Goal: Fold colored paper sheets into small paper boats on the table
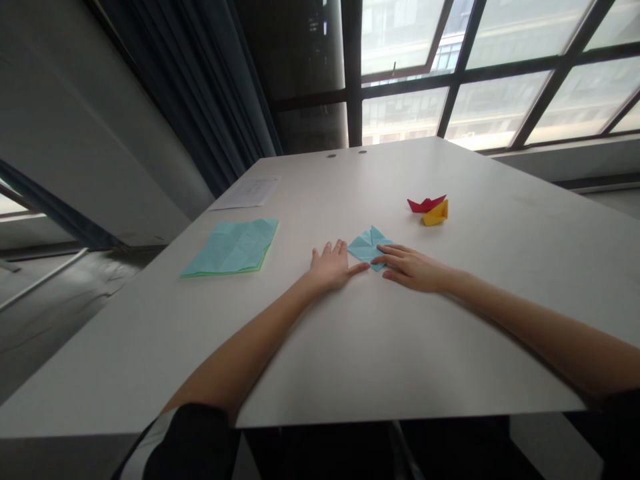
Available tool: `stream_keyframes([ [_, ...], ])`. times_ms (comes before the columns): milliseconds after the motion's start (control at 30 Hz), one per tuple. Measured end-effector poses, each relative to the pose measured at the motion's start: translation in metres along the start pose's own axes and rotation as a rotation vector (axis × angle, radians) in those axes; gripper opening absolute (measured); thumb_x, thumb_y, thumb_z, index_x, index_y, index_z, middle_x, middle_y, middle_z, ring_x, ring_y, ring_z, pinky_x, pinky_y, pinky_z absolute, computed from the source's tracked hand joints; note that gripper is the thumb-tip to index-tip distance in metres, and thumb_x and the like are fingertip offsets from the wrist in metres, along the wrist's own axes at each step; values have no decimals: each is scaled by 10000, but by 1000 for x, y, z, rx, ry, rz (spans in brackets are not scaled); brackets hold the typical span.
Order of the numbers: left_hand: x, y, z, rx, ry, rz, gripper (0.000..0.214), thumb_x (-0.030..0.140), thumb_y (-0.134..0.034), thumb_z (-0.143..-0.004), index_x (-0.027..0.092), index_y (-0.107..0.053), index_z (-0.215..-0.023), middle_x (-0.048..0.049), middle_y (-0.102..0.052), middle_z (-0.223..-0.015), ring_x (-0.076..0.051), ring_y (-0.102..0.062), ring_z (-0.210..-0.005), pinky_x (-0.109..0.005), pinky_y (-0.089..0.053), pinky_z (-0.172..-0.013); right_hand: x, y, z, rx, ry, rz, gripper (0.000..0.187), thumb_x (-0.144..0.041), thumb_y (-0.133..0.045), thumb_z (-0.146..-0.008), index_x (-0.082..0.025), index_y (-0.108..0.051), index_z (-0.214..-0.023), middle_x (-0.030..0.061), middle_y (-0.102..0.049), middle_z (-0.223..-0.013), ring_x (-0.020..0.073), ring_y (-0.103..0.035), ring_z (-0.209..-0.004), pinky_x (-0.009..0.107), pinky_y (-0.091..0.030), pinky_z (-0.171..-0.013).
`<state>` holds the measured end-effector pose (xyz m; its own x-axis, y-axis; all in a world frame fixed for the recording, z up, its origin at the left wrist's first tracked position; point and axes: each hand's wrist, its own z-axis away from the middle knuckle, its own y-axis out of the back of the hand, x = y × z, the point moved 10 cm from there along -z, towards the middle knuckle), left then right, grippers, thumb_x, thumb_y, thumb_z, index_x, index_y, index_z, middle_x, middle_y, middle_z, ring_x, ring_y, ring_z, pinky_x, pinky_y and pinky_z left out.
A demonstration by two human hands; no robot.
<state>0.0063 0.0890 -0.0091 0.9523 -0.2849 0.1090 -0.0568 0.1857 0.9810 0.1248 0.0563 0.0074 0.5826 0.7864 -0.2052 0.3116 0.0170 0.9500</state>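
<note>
A small light-blue folded paper [367, 244] lies flat on the white table [350, 333]. My left hand [331, 266] rests flat beside its left edge, fingers stretched out, thumb tip touching the paper's near corner. My right hand [410, 267] lies on the table at the paper's right side, fingers extended and pressing on its near right edge. Neither hand grips anything.
A stack of light-green and blue creased sheets [233, 247] lies at the left. A white printed sheet [247, 192] sits behind it. A red paper boat [425, 203] and a yellow paper boat [436, 213] stand to the right. Windows and a dark curtain lie beyond the table.
</note>
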Motion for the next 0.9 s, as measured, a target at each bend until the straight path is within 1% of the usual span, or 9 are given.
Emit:
stream_keyframes([
  [100,-5,9,-9,112,-19,79,740,664,-193,-815,162,-323,-1343,-145,-318,-1417,-329,-244,-1304,-572,-205,-997,-1,2,1,22,8,-12,385,-399,-399,-880,-234,-505,-1211,120,-451,-1331,260,-375,-1255,461,-337,-1005],
  [167,-6,15,-14,188,-39,130,621,603,-236,-846,184,-455,-1249,-115,-446,-1334,-294,-338,-1252,-512,-253,-997,-1,3,1,29,10,-18,380,-398,-399,-880,-240,-507,-1208,117,-452,-1328,260,-398,-1237,461,-344,-999],
  [233,-7,20,-17,243,-53,192,492,519,-328,-857,193,-544,-1157,-89,-535,-1244,-255,-423,-1184,-430,-311,-983,-1,4,1,28,3,-16,376,-400,-394,-881,-243,-510,-1203,116,-451,-1327,259,-419,-1218,456,-351,-993],
  [333,-10,29,-17,319,-64,325,369,398,-441,-829,191,-600,-1089,-67,-608,-1141,-223,-513,-1083,-350,-385,-930,-1,4,1,27,-7,-24,368,-404,-395,-879,-250,-519,-1190,108,-462,-1313,256,-446,-1191,445,-368,-980],
  [467,-15,41,-12,413,-93,479,266,298,-505,-782,180,-659,-965,-44,-674,-980,-194,-596,-920,-309,-440,-862,-1,5,1,43,1,-54,365,-401,-406,-874,-250,-527,-1183,109,-487,-1283,255,-481,-1152,446,-386,-959],
  [567,-16,45,-11,446,-127,513,210,234,-531,-749,194,-673,-898,-17,-686,-935,-177,-607,-891,-295,-442,-865,-1,5,1,44,2,-60,365,-402,-407,-873,-248,-529,-1181,110,-490,-1280,256,-485,-1146,450,-384,-960],
  [667,-17,46,-11,461,-138,520,186,225,-545,-730,192,-680,-854,-13,-691,-909,-176,-608,-886,-294,-440,-866,-1,5,0,31,3,-56,369,-402,-402,-875,-244,-527,-1184,110,-488,-1287,255,-469,-1165,450,-372,-973],
  [767,-20,44,-11,454,-115,538,190,268,-556,-720,169,-687,-814,-30,-694,-848,-175,-616,-807,-294,-455,-821,-2,4,1,16,22,-63,376,-404,-407,-874,-237,-523,-1190,107,-485,-1298,250,-439,-1198,449,-347,-998],
  [900,-25,39,-13,403,-50,576,185,235,-547,-692,166,-684,-794,-24,-688,-811,-156,-610,-728,-269,-471,-742,-7,3,1,-3,75,-88,369,-401,-416,-873,-232,-529,-1180,98,-491,-1301,235,-417,-1221,450,-320,-1020],
])
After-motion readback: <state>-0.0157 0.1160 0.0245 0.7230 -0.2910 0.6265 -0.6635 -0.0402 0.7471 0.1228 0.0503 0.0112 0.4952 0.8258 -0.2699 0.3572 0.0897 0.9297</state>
